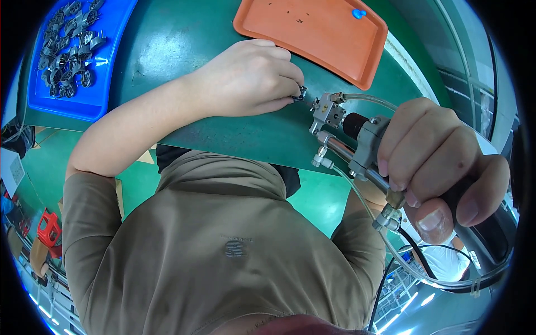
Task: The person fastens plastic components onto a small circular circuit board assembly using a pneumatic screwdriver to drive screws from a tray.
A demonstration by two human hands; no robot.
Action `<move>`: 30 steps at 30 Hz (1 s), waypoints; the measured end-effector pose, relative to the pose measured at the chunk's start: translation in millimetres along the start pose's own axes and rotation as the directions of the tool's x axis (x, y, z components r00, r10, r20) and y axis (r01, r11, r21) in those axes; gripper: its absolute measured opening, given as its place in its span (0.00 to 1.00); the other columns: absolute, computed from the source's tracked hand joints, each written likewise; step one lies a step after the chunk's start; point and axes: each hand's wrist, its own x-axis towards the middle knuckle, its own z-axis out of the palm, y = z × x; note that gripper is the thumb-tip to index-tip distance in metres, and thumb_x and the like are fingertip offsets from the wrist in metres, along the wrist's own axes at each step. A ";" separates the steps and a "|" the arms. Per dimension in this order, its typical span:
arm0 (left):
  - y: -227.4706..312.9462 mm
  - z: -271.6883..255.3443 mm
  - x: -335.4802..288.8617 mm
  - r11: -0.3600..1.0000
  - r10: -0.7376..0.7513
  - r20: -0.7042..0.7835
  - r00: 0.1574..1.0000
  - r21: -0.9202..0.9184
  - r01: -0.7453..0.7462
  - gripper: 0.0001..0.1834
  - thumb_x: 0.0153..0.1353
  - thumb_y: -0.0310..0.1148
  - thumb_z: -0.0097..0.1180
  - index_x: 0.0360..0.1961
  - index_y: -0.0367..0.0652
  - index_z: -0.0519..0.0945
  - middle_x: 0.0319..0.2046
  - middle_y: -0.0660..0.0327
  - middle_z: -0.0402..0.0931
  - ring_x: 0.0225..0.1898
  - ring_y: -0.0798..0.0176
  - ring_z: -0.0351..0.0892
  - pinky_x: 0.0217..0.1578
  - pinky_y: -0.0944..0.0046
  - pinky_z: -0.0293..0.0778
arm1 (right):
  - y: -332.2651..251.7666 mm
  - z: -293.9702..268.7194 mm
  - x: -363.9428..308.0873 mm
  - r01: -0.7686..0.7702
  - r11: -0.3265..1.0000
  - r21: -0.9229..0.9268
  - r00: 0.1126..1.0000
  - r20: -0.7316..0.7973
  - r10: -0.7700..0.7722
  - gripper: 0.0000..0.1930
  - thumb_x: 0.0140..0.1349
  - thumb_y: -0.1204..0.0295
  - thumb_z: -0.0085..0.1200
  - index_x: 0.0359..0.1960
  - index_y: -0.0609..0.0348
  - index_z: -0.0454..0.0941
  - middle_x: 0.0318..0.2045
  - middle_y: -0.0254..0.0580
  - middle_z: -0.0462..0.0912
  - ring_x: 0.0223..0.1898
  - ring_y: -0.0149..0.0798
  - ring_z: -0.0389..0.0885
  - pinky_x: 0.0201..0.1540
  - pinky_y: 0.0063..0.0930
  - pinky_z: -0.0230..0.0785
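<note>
My left hand [257, 78] is closed over the green table, its fingertips pinching a small dark part [302, 92]; most of that part is hidden by the fingers. In my right hand [435, 151] is a metal dispensing gun [365, 142] with a black handle, fittings and thin hoses. The gun's tip points left and comes up close to the dark part; whether they touch I cannot tell. My fingers wrap round the gun's body and handle.
A blue tray [100, 95] at the far left holds many dark ring-shaped parts [70, 50]. An orange tray [312, 33] lies at the back, with a small blue piece [359, 14] and several tiny dark bits. A clear hose [371, 99] runs right from the gun. A red stool [49, 228] stands on the floor.
</note>
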 end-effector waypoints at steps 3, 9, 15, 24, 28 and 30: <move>-3.3 -1.0 0.6 1.000 0.000 0.002 1.000 0.002 0.000 0.08 0.54 0.31 0.69 0.34 0.41 0.87 0.41 0.66 0.84 0.38 0.59 0.79 0.41 0.58 0.76 | 2.9 -0.8 2.3 -0.014 1.000 0.010 1.000 0.011 0.014 0.16 0.63 0.74 0.62 0.50 0.42 0.72 0.25 0.29 0.78 0.23 0.29 0.79 0.25 0.24 0.74; 0.5 -7.2 4.7 0.998 0.021 0.000 1.000 0.068 -0.021 0.05 0.55 0.33 0.67 0.30 0.45 0.85 0.38 0.67 0.83 0.36 0.60 0.79 0.38 0.58 0.75 | 1.1 2.1 18.3 0.006 1.000 -0.019 0.998 0.066 -0.005 0.14 0.63 0.77 0.63 0.43 0.46 0.70 0.23 0.30 0.78 0.20 0.30 0.78 0.23 0.23 0.72; 4.7 -4.4 2.0 0.998 0.050 0.018 0.999 0.027 -0.051 0.07 0.54 0.37 0.67 0.27 0.47 0.83 0.37 0.67 0.81 0.38 0.60 0.79 0.38 0.56 0.75 | 3.0 45.9 18.7 0.072 0.997 -0.039 0.947 -0.312 -0.081 0.16 0.52 0.82 0.64 0.33 0.51 0.68 0.14 0.30 0.73 0.10 0.31 0.68 0.14 0.24 0.61; 24.4 -102.5 -32.3 0.861 -0.084 -0.210 0.974 0.477 0.177 0.04 0.53 0.33 0.67 0.30 0.47 0.86 0.39 0.64 0.86 0.37 0.60 0.82 0.38 0.59 0.75 | -45.2 9.4 -7.5 0.353 0.934 -0.057 0.878 -0.325 -0.352 0.12 0.55 0.78 0.61 0.37 0.51 0.71 0.16 0.28 0.77 0.14 0.24 0.75 0.19 0.16 0.74; 5.9 -175.1 -83.9 0.632 -0.375 -0.362 0.853 0.573 0.521 0.06 0.55 0.32 0.69 0.33 0.44 0.88 0.39 0.63 0.87 0.42 0.57 0.83 0.41 0.56 0.76 | -34.4 6.7 -1.3 0.281 0.955 -0.096 0.914 -0.277 -0.297 0.14 0.54 0.79 0.63 0.37 0.52 0.71 0.17 0.28 0.78 0.15 0.26 0.77 0.21 0.19 0.77; -2.2 -189.8 -105.4 0.634 -0.420 -0.312 0.852 0.571 0.522 0.07 0.55 0.32 0.70 0.34 0.43 0.88 0.42 0.61 0.87 0.46 0.55 0.83 0.46 0.56 0.77 | -38.7 8.1 2.9 0.280 0.956 -0.089 0.902 -0.317 -0.294 0.15 0.53 0.79 0.64 0.37 0.52 0.71 0.17 0.29 0.78 0.15 0.26 0.78 0.21 0.19 0.77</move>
